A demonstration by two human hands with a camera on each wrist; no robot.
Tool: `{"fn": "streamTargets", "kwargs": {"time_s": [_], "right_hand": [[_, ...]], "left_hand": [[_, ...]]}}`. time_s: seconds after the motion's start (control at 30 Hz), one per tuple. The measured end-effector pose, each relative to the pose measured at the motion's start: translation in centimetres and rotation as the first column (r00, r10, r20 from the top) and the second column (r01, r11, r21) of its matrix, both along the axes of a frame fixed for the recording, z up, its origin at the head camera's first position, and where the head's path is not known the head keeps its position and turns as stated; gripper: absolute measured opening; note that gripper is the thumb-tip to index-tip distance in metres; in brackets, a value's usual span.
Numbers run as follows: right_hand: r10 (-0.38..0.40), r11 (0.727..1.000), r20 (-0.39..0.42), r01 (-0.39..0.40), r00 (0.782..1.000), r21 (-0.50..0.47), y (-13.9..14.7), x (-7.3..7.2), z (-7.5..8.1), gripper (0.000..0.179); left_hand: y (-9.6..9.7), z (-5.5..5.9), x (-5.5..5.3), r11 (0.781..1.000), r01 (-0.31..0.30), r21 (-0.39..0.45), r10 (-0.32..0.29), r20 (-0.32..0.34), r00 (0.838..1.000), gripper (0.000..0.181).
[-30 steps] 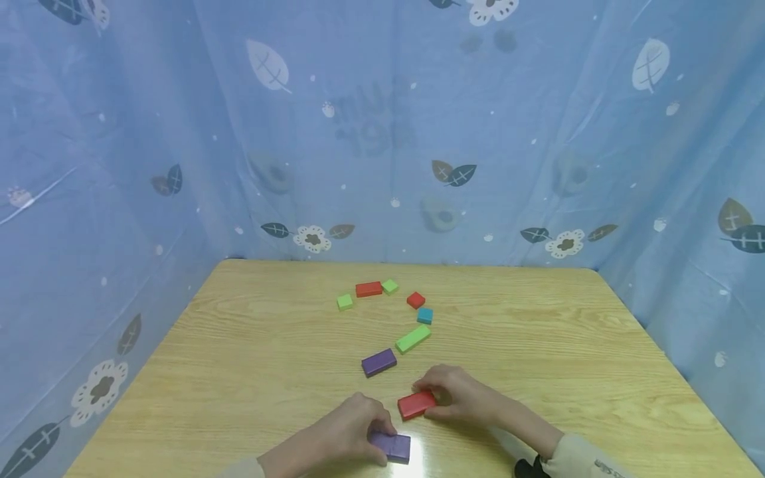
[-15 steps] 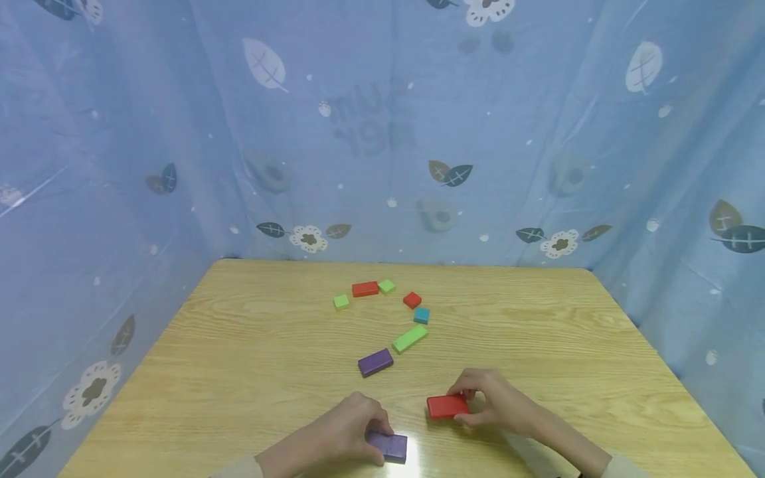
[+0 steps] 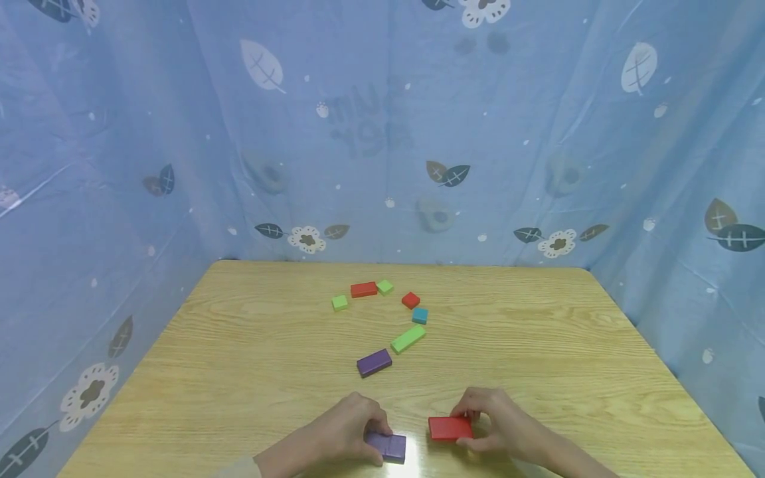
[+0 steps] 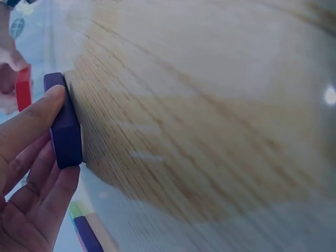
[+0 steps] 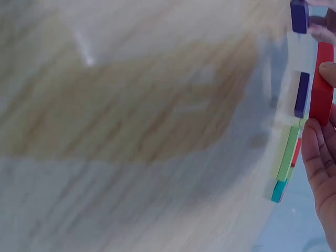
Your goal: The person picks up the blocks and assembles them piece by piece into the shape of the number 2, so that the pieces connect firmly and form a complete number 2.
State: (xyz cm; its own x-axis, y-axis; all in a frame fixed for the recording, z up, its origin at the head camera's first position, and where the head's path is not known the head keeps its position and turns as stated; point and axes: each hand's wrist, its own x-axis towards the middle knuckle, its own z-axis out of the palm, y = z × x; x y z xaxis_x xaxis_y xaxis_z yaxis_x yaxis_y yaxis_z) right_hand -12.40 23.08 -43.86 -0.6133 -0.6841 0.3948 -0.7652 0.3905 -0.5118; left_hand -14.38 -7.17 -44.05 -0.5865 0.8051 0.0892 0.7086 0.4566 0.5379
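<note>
My left hand pinches a purple block between thumb and fingers at the table's near side. A faint line crosses the block's top; I cannot tell whether it is a seam. In the left wrist view, the thumb lies on one long side of the purple block. To the right, my right hand grips the right end of a flat red block. The right wrist view shows thumb and fingers around this red block. A gap separates the two held blocks.
Beyond the hands lie a purple block, a long green block, a blue block, a small red block, two small green blocks and a red bar. A blue curtain surrounds the wooden table.
My right hand has carried the red block rightward, away from the purple one, then toward the table's near edge. The left hand keeps its hold on the purple block in nearly the same place.
</note>
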Motion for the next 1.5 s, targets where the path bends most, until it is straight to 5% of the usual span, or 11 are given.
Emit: {"fn": "streamTargets", "kwargs": {"time_s": [0.53, 1.2, 1.5], "right_hand": [[-0.055, 0.991, -0.125, 0.069, 0.991, 0.112, -2.2, 0.1, -0.9, 0.023], [-0.082, 0.987, 0.007, 0.08, 0.997, 0.139, -3.2, 0.2, -1.8, 0.025], [-0.007, 0.999, 0.191, -0.001, 0.981, 0.042, -4.3, 0.4, -1.4, 0.043]], "left_hand": [[0.0, 0.0, -0.1, 1.0, 0.001, -0.01, -0.001, -0.022, 1.0, 0.028], [0.2, 0.2, -0.1, 0.999, -0.006, -0.046, 0.006, 0.009, 1.0, 0.026], [0.2, 0.0, 0.0, 1.0, -0.013, -0.021, 0.013, 0.007, 1.0, 0.028]]}}
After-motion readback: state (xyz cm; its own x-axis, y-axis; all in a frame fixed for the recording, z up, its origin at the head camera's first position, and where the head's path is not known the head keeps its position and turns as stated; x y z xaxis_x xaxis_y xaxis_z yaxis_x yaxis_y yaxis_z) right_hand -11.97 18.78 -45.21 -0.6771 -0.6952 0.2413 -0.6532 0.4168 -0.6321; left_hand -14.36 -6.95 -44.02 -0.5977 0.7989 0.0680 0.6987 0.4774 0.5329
